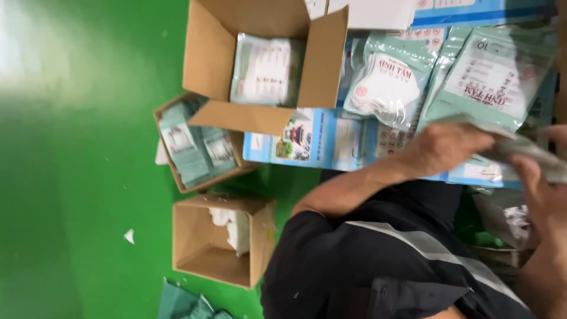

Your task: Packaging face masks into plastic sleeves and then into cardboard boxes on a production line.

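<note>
Both hands [502, 159] grip one pale-green pouch [520, 147] — boxes [207, 59] beyond.

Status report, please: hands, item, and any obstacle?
Left hand and right hand both gripping a pale green packet. More packets stacked behind. Nothing blocking.

Below me spreads a glossy green floor [71, 177], washed pale by glare at the far left. Three open cardboard boxes [221, 239] stand on it, and small white paper scraps [129, 236] lie scattered near them. Blue printed cartons [319, 139] lie flat to the right.
</note>
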